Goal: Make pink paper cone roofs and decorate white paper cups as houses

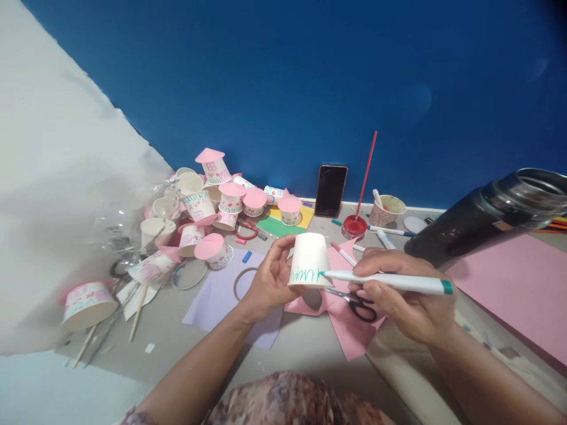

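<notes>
My left hand (268,283) is closed around a white paper cup (310,254), held upside down above the table. Green zigzag strokes run along the cup's rim from its left side toward the middle. In my right hand (407,295) is a white marker (394,280) with a green end, and its green tip touches the cup at the last stroke. Below the cup lie scissors (363,308) with black handles, on cut pink paper (349,336). A sheet of lilac paper (261,333) lies under my left wrist.
Several decorated cups with pink paper roofs (210,156) crowd the left side. A phone (331,190) leans on the blue wall, beside a red paint pot (354,227) with a brush. A dark flask (482,218) and pink sheets (518,289) are at right.
</notes>
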`<state>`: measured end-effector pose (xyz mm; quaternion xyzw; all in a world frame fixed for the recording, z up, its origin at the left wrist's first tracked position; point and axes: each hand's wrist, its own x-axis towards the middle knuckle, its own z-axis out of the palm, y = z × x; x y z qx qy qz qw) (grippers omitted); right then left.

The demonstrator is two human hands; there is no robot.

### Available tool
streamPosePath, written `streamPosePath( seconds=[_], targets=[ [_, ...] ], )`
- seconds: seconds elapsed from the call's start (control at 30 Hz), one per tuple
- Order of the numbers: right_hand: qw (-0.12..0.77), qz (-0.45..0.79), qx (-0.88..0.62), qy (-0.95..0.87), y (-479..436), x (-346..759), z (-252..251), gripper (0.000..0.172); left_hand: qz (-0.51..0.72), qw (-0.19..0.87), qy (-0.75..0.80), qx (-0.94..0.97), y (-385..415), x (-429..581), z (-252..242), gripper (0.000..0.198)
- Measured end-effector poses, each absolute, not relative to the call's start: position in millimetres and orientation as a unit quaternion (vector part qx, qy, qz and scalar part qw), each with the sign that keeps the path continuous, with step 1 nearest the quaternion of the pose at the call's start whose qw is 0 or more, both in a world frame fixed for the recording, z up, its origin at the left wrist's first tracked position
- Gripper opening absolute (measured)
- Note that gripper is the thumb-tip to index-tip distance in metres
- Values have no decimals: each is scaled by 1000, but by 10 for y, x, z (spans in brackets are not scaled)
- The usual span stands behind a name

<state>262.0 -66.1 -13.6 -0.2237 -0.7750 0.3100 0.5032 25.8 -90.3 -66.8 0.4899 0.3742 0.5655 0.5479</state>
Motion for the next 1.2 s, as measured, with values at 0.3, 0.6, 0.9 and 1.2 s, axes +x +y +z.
streamPosePath(
  seconds=[0.3, 0.6, 0.9, 1.2],
  targets=[
    [497, 336, -234, -765, -665, 2642, -146, 12, 571, 554, 376, 476, -903, 240, -719, 80],
    [480, 212, -340, -780, -548, 2520, -195, 32, 565, 612, 348, 431, -932, 259, -723, 89],
    [362, 205, -334, -846, -466, 2511, -234, 78, 541, 617, 322, 471, -928, 284, -727, 92],
    [308, 184, -304, -883, -434, 2520, -272, 85, 478, 506, 369, 617, -870, -13, -689, 92]
  ],
)
